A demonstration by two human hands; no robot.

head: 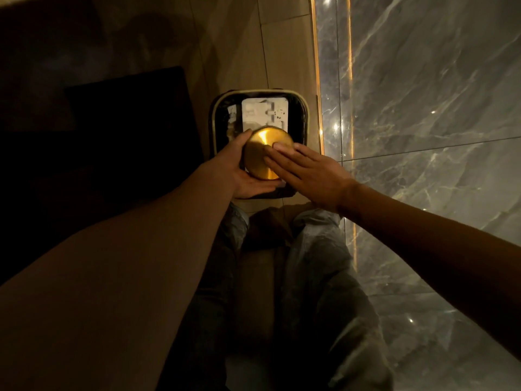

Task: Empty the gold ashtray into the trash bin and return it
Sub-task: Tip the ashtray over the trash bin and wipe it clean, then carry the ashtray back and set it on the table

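Note:
The round gold ashtray [260, 149] is turned upside down, its smooth underside facing me, right over the trash bin [214, 122]. My left hand [239, 170] grips it from the left and below, thumb over its far edge. My right hand [307, 172] lies flat with fingers together, fingertips resting on the ashtray's base. The bin is squarish with a pale rim and a black liner; white paper [265, 112] lies inside. The ashtray's inside is hidden.
A grey marble wall [423, 108] with a lit gold strip runs along the right, close to the bin. Dark furniture [127, 122] stands to the left. Beige floor tiles [239, 52] stretch beyond the bin. My legs in grey trousers [310, 263] are below.

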